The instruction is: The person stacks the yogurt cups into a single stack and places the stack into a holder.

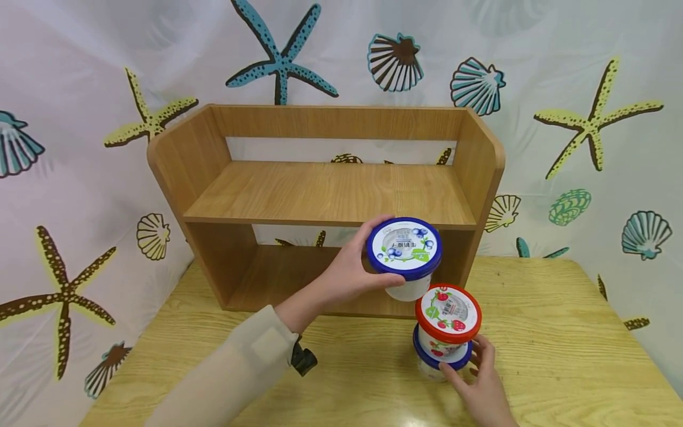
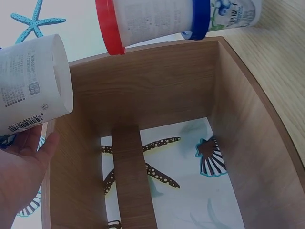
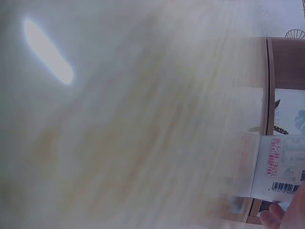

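My left hand (image 1: pixel 349 270) grips a white tub with a blue lid (image 1: pixel 405 246), printed with blueberries, and holds it in the air before the shelf's lower opening. In the left wrist view this tub (image 2: pixel 33 81) shows its barcode side above the left hand (image 2: pixel 28 167). Just to its right, a red-lidded tub (image 1: pixel 449 314) with berry pictures sits on top of another blue-lidded tub (image 1: pixel 424 359). My right hand (image 1: pixel 482 385) holds that lower tub, thumb and fingers around its side. The right wrist view shows the lower tub's barcode (image 3: pixel 285 187) beside my fingertips (image 3: pixel 271 214).
A two-level wooden shelf (image 1: pixel 331 193) stands at the back of the wooden table (image 1: pixel 544 344). Its side panel (image 1: pixel 482 172) rises behind the tubs. Behind hangs a pale cloth (image 1: pixel 352 35) printed with starfish and shells.
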Demonstrator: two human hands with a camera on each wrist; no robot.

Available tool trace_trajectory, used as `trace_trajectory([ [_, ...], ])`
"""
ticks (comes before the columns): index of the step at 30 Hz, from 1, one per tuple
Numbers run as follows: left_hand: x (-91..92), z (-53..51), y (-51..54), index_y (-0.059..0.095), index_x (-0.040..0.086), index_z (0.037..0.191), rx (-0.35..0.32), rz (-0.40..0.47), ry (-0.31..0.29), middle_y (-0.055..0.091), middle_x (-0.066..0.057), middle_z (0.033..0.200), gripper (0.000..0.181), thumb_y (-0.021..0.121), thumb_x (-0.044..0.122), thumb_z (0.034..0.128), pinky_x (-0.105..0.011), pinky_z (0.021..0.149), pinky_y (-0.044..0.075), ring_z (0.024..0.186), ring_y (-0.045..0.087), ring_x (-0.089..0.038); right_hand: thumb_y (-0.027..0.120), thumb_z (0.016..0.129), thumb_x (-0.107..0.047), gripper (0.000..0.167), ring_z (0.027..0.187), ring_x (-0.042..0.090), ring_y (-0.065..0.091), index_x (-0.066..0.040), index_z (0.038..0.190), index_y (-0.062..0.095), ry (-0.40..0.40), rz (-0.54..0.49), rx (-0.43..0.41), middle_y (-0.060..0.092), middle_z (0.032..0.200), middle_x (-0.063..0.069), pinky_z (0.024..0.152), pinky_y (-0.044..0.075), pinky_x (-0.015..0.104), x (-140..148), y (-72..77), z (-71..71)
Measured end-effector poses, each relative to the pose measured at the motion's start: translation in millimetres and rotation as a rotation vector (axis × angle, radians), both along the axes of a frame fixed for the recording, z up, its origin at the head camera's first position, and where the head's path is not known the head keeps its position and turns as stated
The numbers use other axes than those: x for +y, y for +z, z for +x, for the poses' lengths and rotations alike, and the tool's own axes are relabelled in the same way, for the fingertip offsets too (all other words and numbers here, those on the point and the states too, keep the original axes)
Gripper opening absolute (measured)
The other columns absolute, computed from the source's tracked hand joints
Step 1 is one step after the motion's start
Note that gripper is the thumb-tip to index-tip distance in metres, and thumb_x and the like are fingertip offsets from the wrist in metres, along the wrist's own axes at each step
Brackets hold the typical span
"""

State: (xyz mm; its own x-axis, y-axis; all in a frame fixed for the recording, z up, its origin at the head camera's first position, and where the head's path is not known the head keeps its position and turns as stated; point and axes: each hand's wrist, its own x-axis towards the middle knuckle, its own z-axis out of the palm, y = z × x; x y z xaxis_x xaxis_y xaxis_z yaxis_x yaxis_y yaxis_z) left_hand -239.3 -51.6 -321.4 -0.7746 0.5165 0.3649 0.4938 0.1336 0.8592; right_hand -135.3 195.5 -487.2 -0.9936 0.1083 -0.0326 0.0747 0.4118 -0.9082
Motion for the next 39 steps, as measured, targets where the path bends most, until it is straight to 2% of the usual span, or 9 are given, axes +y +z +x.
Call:
trace_trajectory([
  [2, 2.3, -1.0, 1.5, 0.028, 0.020, 0.150, -0.006, 0.000, -0.002, 0.041, -0.004, 0.144, 0.092, 0.083, 0.019, 0.0772, -0.046, 0.106, 0.034, 0.130, 0.041, -0.020, 0.070, 0.090, -0.031, 0.084, 0.128, 0.048, 0.037, -0.005, 0.144, 0.012, -0.005, -0.010, -0.014, 0.029, 0.145, 0.031, 0.101, 0.035, 0.060, 0, -0.2, -0.7],
  [6, 7.4, -2.9, 3.9, 0.028, 0.021, 0.150, -0.019, 0.015, -0.008, 0.042, -0.004, 0.143, 0.091, 0.083, 0.019, 0.0777, -0.043, 0.103, 0.039, 0.128, 0.043, -0.020, 0.070, 0.090, -0.030, 0.084, 0.127, 0.049, 0.038, -0.002, 0.144, 0.011, 0.002, 0.001, 0.007, 0.031, 0.143, 0.033, 0.099, 0.036, 0.060, 0, -1.1, -1.0],
  [11, 14.8, -5.3, 5.5, 0.028, 0.016, 0.151, -0.006, 0.027, -0.036, 0.043, -0.006, 0.142, 0.091, 0.082, 0.016, 0.0782, -0.040, 0.102, 0.041, 0.126, 0.045, -0.021, 0.070, 0.090, -0.032, 0.085, 0.126, 0.049, 0.038, -0.002, 0.143, 0.012, -0.001, 0.008, 0.003, 0.031, 0.143, 0.033, 0.099, 0.036, 0.061, 0, -1.8, -0.7],
  [15, 21.7, -6.7, 5.8, 0.028, 0.015, 0.150, -0.005, 0.021, -0.049, 0.043, -0.006, 0.142, 0.089, 0.081, 0.014, 0.0790, -0.041, 0.103, 0.040, 0.127, 0.044, -0.021, 0.070, 0.090, -0.034, 0.085, 0.128, 0.048, 0.037, -0.005, 0.143, 0.012, -0.007, 0.004, -0.021, 0.030, 0.145, 0.031, 0.100, 0.035, 0.061, 1, -1.2, -0.2],
  [19, 29.1, -7.8, 5.0, 0.029, 0.017, 0.149, -0.013, 0.018, -0.062, 0.043, -0.006, 0.142, 0.087, 0.081, 0.013, 0.0791, -0.044, 0.104, 0.038, 0.127, 0.044, -0.022, 0.069, 0.091, -0.035, 0.084, 0.126, 0.049, 0.038, -0.003, 0.143, 0.011, 0.001, 0.015, -0.006, 0.030, 0.143, 0.032, 0.098, 0.036, 0.062, 1, -0.9, -0.2],
  [33, 53.5, -2.2, -14.2, 0.025, 0.018, 0.151, -0.065, -0.029, -0.149, 0.044, -0.007, 0.142, 0.089, 0.080, 0.010, 0.0800, -0.032, 0.098, 0.044, 0.126, 0.046, -0.018, 0.069, 0.090, -0.038, 0.085, 0.127, 0.047, 0.038, -0.005, 0.143, 0.011, -0.002, 0.007, -0.032, 0.030, 0.145, 0.031, 0.099, 0.035, 0.061, -1, 1.7, 0.8],
  [39, 61.3, 0.0, -20.2, 0.024, 0.017, 0.152, -0.081, -0.072, -0.138, 0.044, -0.006, 0.143, 0.090, 0.080, 0.014, 0.0805, -0.030, 0.098, 0.044, 0.126, 0.046, -0.016, 0.069, 0.090, -0.037, 0.084, 0.127, 0.046, 0.038, -0.006, 0.143, 0.011, -0.002, 0.005, -0.028, 0.031, 0.144, 0.030, 0.099, 0.035, 0.061, -1, 1.9, 0.7],
])
